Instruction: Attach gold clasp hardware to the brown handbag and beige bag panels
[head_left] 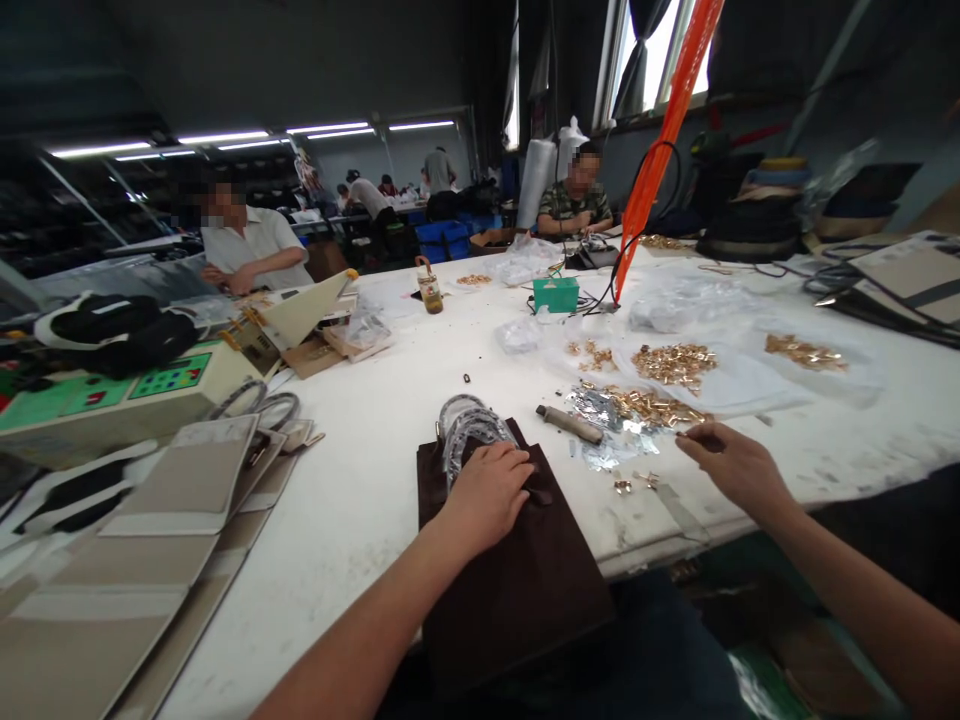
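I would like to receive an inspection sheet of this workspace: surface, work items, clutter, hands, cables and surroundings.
Surface: white tabletop, smudged along the near edge.
Job's things: dark brown bag with looped handles, apparently film-wrapped; gold-coloured pieces in several piles.
Clutter: silvery scraps, grey-brown cylindrical object, beige panels stacked at left.
Hands: left hand rests on the bag; right hand is beside the piles, its fingertip contents too small to identify.
Cables: dark cables beside the green box.
Surroundings: person in white shirt at left, person in camouflage shirt across the table.
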